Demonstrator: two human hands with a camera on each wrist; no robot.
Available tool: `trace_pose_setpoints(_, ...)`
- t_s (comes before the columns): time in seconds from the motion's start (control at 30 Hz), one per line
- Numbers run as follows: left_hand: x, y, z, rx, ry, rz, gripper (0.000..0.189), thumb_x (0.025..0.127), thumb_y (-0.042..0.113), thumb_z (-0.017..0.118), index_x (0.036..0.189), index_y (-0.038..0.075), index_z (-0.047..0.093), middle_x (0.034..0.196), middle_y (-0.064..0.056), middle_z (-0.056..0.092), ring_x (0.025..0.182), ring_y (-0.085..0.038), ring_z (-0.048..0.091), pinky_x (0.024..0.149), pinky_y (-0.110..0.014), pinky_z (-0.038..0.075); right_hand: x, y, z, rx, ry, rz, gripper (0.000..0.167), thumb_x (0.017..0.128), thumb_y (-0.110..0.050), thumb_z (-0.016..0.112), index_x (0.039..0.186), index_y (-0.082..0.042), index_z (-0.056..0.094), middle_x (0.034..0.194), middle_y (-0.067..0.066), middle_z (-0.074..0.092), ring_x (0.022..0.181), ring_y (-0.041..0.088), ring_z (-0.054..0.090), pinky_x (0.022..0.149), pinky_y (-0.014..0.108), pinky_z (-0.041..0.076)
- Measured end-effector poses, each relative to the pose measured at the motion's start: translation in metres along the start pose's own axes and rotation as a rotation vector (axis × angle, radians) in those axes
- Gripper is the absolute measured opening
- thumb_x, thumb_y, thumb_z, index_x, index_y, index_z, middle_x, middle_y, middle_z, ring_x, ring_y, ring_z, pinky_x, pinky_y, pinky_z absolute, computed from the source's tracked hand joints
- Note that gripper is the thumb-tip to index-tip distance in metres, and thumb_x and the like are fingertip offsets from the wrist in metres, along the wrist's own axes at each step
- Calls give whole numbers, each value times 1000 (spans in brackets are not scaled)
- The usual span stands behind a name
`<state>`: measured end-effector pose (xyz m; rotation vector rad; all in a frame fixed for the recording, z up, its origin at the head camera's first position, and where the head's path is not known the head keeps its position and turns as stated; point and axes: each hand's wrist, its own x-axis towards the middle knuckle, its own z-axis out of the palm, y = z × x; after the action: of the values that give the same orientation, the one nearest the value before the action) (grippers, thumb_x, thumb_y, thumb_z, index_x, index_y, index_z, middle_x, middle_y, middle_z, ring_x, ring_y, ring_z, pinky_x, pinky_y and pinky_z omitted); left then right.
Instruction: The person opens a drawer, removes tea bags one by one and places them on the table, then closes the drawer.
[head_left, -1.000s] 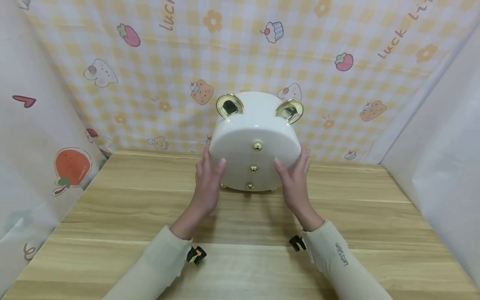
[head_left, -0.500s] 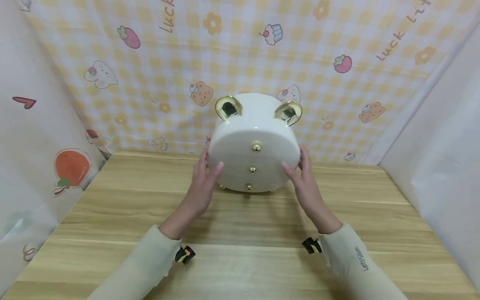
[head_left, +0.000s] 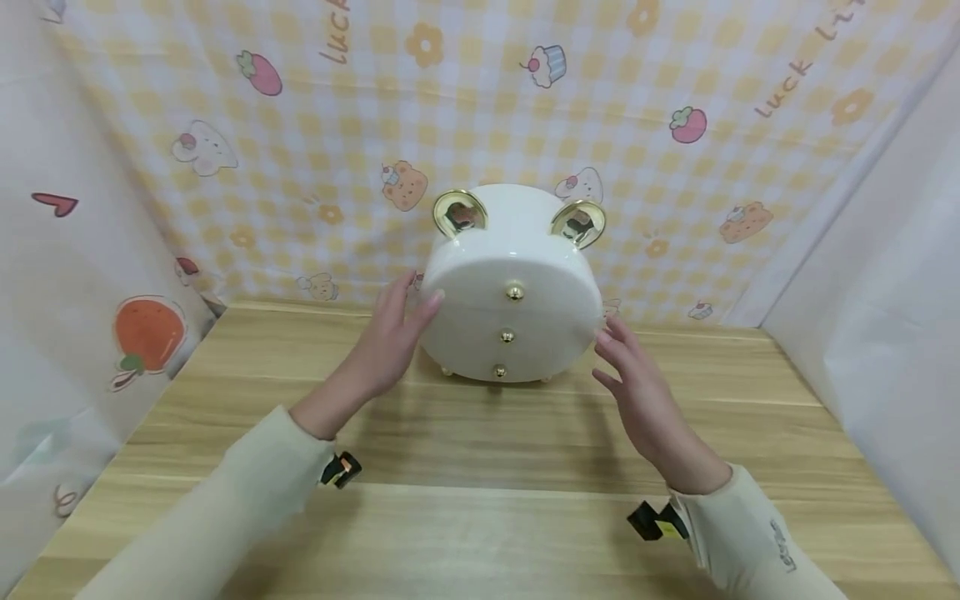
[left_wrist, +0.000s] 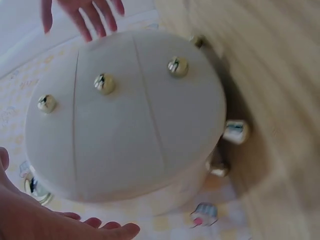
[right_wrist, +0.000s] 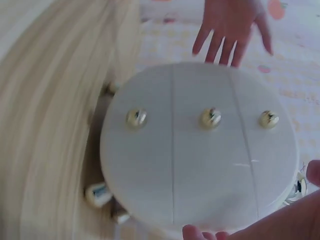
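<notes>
A white, rounded storage box (head_left: 465,321) stands upright near the back of the table, with two thin seams across its front in the wrist views that split it into three drawers. Each drawer has a round gold knob (right_wrist: 211,118). Two gold, ear-like discs (head_left: 460,214) stick out at the top, and short gold feet (left_wrist: 236,131) hold it up. My left hand (head_left: 384,337) is at its left side, fingers extended and thumb close to the front edge. On the other side, my right hand (head_left: 643,396) stands apart from the box with loosely spread fingers. Neither hand grips anything.
The wood-grain table (head_left: 487,533) stretches in front of the box and to both sides. Right behind hangs a yellow checked cloth (head_left: 337,125) with cartoon prints. White curtains (head_left: 885,275) close off the left and right. Small black devices (head_left: 657,521) are strapped to both wrists.
Both hands have let go of the box and moved outward, the right hand farther down and to the right. The box has stayed in place.
</notes>
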<state>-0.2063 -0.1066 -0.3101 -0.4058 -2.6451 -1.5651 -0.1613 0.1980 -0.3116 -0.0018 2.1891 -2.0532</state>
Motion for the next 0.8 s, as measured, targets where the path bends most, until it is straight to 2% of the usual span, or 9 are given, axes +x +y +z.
trace_pose_setpoints(0.07, 4, 7, -5, 34, -4, -1, 84, 103, 58, 34, 161, 2, 9, 167, -24, 11, 156, -40, 14, 125, -62, 17, -6, -2, -2, 59, -20, 39, 71, 108, -39, 39, 163, -11, 4, 171, 6, 2, 157, 31, 11, 128, 53, 16)
trace_pose_setpoints(0.17, 11, 16, -12, 72, -7, -5, 81, 104, 56, 33, 160, 0, 13, 167, -24, 13, 156, -40, 15, 127, -59, 16, -12, -3, -4, 143, -55, 106, 66, 109, -43, 38, 159, -12, 11, 169, 10, 6, 154, 32, 14, 127, 50, 21)
trace_pose_setpoints(0.3, 19, 23, -15, 69, -30, 15, 68, 107, 47, 32, 154, -1, 35, 162, -24, 28, 153, -39, 23, 126, -59, 19, -16, 0, -5, 206, -126, 156, 58, 108, -45, 38, 153, -14, 19, 165, 12, 15, 148, 29, 27, 121, 42, 34)
trace_pose_setpoints(0.4, 24, 28, -13, 47, -48, 19, 61, 107, 44, 34, 147, 0, 46, 154, -23, 40, 145, -38, 34, 121, -59, 28, -16, 1, -5, 209, -210, 151, 60, 109, -46, 36, 155, -10, 22, 162, 13, 24, 141, 24, 40, 115, 37, 42)
trace_pose_setpoints(0.5, 32, 33, -10, 45, -49, 1, 62, 106, 47, 37, 145, 0, 46, 148, -23, 45, 135, -36, 44, 114, -57, 40, -13, 3, -1, 220, -302, 147, 56, 110, -45, 36, 151, -7, 33, 153, 10, 39, 130, 20, 52, 110, 35, 47)
trace_pose_setpoints(0.63, 45, 39, -7, 56, -29, -14, 62, 104, 49, 41, 138, -2, 49, 137, -22, 53, 122, -34, 55, 105, -52, 50, -9, 2, 9, 241, -388, 190, 44, 110, -42, 38, 135, -10, 54, 133, 1, 60, 118, 16, 61, 105, 35, 51)
trace_pose_setpoints(0.7, 51, 42, -7, 46, -36, -42, 63, 103, 51, 42, 138, -1, 50, 134, -22, 56, 119, -33, 58, 103, -51, 51, -6, 0, 15, 254, -413, 214, 40, 110, -41, 38, 128, -11, 58, 124, -1, 66, 113, 16, 64, 102, 34, 53)
trace_pose_setpoints(0.8, 56, 46, -8, 42, -62, -121, 71, 100, 57, 42, 144, 1, 43, 137, -20, 56, 121, -32, 59, 106, -49, 50, -3, -6, 25, 278, -438, 238, 39, 111, -40, 36, 122, -12, 61, 117, -1, 69, 109, 16, 66, 99, 33, 54)
